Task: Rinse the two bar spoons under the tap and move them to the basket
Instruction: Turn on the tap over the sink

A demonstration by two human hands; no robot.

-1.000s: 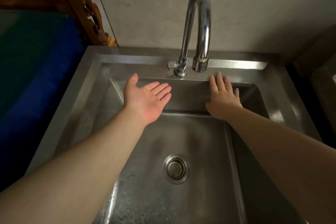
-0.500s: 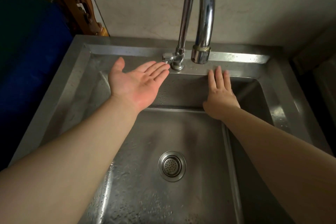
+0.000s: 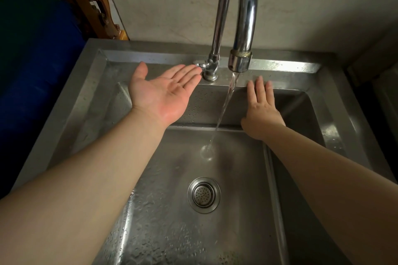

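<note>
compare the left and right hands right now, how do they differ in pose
The left hand is palm up, fingertips at the tap handle; the right hand is palm down, fingers on the sink's back ledge. The left is left of the water stream, the right just right of it. Both are open and hold nothing.

Two flat, empty palms, left hand (image 3: 165, 94) at tap (image 3: 239, 28) lever (image 3: 199, 64), right hand (image 3: 261, 109) against sink (image 3: 86, 97) wall.

Glossy chrome tap (image 3: 244, 17), brushed-steel sink (image 3: 90, 97)
</note>
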